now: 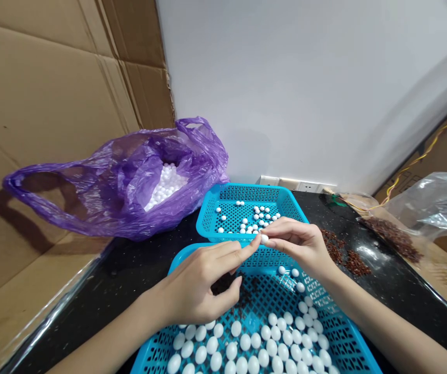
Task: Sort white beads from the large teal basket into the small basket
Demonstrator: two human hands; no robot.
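My right hand pinches a small white ball between thumb and fingertips, above where two blue baskets meet. The index finger of my left hand reaches out and touches the ball; its thumb stands apart below. Under my hands, the near blue basket holds many white balls and some small dark pieces, partly hidden by my left hand. Behind it, the far blue basket has smaller-looking white balls scattered on its floor.
A purple plastic bag full of white balls lies open at the left. Reddish-brown small pieces lie on the black counter at right, beside a clear bag. Sockets and yellow wires run along the wall.
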